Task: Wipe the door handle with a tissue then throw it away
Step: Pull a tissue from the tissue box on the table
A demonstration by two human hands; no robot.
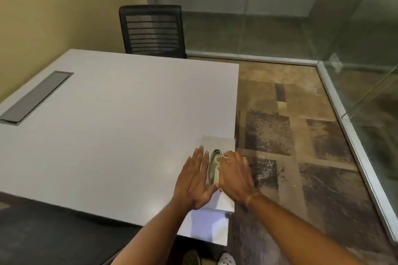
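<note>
left hand (193,176) flat, spread | right hand (234,175) grip unclear, half-hiding tissue box (214,166)

The left hand (193,178) lies flat on a tissue box (217,144); right hand's (234,175) fingertips (221,159) reach into its oval opening (214,168).

Bare forearms; thin band (252,197) on right wrist — perforated clogs (226,260).

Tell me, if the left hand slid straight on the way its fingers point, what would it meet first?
Probably nothing soon: the left hand lies flat on the table, fingers pointing away from the person. Ahead is bare tabletop up to the far edge. The metal handle lies just to its right, outside that line.
</note>
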